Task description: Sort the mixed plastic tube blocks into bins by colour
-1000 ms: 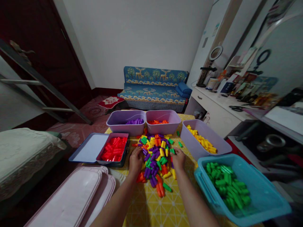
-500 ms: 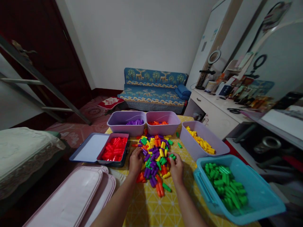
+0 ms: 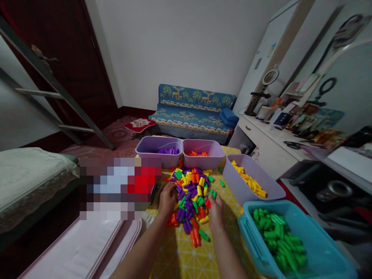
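Observation:
A mixed heap of purple, green, yellow, orange and red small plastic building pieces [image 3: 190,193] lies in front of me. At the heap's left edge rests my left hand [image 3: 167,200], its fingers loosely bent beside purple pieces and nothing visible in its grasp. My right hand [image 3: 216,211] is at the right edge, closed on a red plastic piece [image 3: 208,203] near the thumb. Green pieces [image 3: 213,193] lie against its fingertips; whether they are held too I cannot tell.
Behind the heap stand lilac bins of purple [image 3: 158,158] and orange pieces [image 3: 203,159]. To the right are a lilac bin with yellow pieces [image 3: 232,182] and a teal bin with green ones [image 3: 328,248]. Pale lids [image 3: 78,248] lie left, below a pixelated patch showing red.
The view has shifted slightly, moving the scene a little rightward. The red piece by my right thumb shows more clearly. My left hand stays at the heap's left edge.

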Demonstrator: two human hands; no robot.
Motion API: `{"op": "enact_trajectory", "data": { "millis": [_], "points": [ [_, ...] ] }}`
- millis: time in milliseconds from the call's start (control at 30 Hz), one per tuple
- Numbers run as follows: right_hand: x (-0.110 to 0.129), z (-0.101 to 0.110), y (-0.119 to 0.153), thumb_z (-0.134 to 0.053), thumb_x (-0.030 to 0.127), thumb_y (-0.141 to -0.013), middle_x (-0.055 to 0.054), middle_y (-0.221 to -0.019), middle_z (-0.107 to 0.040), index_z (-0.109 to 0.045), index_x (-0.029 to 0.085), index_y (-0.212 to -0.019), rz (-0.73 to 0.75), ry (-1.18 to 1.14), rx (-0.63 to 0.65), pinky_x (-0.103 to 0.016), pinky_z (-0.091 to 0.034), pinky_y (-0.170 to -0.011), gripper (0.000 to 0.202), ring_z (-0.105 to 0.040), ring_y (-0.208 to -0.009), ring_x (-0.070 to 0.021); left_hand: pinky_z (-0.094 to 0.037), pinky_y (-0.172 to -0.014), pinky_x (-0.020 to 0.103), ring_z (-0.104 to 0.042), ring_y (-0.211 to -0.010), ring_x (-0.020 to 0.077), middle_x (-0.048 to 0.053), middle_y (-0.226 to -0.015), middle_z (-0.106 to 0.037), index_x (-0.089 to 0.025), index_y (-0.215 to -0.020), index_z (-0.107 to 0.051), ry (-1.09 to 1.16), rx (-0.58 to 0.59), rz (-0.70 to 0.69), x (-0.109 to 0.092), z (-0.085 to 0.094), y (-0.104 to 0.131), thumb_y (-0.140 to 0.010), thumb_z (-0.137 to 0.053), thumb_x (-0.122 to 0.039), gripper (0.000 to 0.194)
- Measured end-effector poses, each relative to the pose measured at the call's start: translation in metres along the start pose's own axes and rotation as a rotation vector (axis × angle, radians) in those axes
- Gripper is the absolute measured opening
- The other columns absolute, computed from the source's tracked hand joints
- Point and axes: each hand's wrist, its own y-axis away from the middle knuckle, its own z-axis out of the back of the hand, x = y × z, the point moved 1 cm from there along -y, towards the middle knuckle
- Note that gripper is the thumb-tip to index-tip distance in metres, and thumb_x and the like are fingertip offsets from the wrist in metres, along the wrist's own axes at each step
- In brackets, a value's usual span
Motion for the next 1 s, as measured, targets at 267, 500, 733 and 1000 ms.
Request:
{"op": "enact_trajectory", "data": {
  "millis": [267,500,733,1000],
  "points": [
    [0.014,-0.003,0.008,-0.078,0.046,-0.062,0.009,-0.071,-0.058,-0.056,0.028,-0.094,-0.221,-0.232,0.164,-0.017,-0.029,-0.038,0.044,-0.040,-0.042,-0.0048,-0.048,-0.104,0.046,-0.064,-0.114,0.0239,0.011,-0.114,-0.071,-0.018,-0.100,-0.072,-0.035,0.017,0.005,-0.005,0.002,0.000,-0.074,-0.047,-0.002,0.040],
    [0.006,-0.008,-0.004,-0.062,0.061,-0.072,0.006,-0.055,-0.056,-0.052,0.024,-0.074,-0.047,0.167,0.113,-0.023,-0.036,-0.042,0.038,-0.046,-0.042,-0.0108,-0.048,-0.104,0.046,-0.065,-0.112,0.0232,0.010,-0.113,-0.072,-0.018,-0.098,-0.072,-0.028,0.013,-0.001,-0.009,0.004,-0.001,-0.074,-0.046,-0.003,0.039],
    [0.026,-0.022,-0.033,-0.065,0.054,-0.067,-0.007,-0.091,-0.073,-0.068,0.018,-0.092,0.191,0.291,0.099,-0.036,-0.049,-0.082,0.044,-0.065,-0.088,-0.0234,-0.048,-0.104,0.046,-0.065,-0.112,0.0237,0.010,-0.113,-0.072,-0.018,-0.100,-0.072,-0.026,0.025,-0.013,-0.007,0.004,-0.002,-0.073,-0.045,-0.005,0.040],
    [0.080,0.006,-0.016,-0.063,0.047,-0.079,-0.006,-0.104,-0.069,-0.056,0.022,-0.098,0.256,-0.364,-0.339,-0.041,-0.050,-0.092,0.033,-0.068,-0.094,-0.0178,-0.048,-0.104,0.046,-0.065,-0.112,0.0247,0.011,-0.113,-0.072,-0.017,-0.098,-0.072,-0.032,0.033,-0.012,-0.004,0.004,-0.001,-0.073,-0.045,-0.008,0.038]
  ]
}}
